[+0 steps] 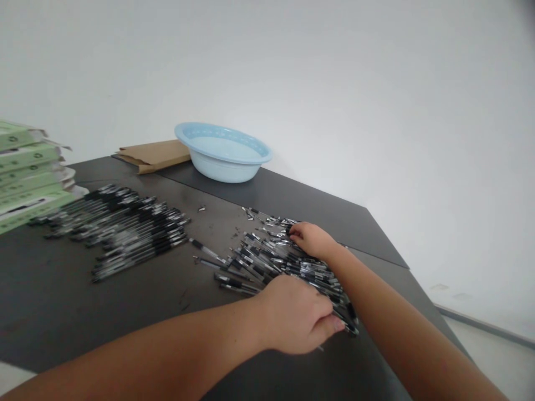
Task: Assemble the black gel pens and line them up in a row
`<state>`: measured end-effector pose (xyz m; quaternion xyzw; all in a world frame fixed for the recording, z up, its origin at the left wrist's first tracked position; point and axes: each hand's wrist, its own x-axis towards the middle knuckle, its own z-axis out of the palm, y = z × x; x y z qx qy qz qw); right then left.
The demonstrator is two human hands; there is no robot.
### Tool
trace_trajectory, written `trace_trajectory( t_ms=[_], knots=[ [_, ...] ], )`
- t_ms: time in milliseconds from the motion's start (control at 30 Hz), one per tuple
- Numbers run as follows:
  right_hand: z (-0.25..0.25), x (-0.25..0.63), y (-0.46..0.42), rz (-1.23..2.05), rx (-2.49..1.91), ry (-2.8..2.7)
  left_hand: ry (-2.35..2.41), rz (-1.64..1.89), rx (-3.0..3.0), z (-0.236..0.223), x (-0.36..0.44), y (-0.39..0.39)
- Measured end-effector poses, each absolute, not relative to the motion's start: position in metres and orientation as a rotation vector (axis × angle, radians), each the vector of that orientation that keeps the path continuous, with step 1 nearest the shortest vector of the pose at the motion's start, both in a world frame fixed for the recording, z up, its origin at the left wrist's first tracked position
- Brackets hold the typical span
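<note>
Left hand (292,314) spans the near edge of a jumbled pile of pens (257,259) on the dark table (200,356), thumb and fingers drawn together; whether they grip a pen, I cannot tell. Well apart from it, the right hand (311,239) curls its fingertips at the pile's far side, its hold unclear. Leftward lie a flatter spread of pens (129,228) and stacked green boxes (31,181). Behind, a blue basin (228,167) adjoins a brown paper bag (161,153).

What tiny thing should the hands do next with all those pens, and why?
Maybe the right hand should gently draw one pen out of the messy pile, because its fingertips are right there and many pens lie crossed over each other.
</note>
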<state>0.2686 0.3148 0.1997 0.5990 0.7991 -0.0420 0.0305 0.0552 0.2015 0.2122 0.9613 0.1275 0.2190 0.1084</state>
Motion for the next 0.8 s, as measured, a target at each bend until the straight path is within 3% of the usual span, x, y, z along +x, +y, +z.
trace_trajectory(
  t_ms=[800],
  knots=[
    [0.208, 0.188, 0.339, -0.238, 1.671, 2.815, 0.161, 1.025, 2.781, 0.197, 0.064, 0.196]
  ],
)
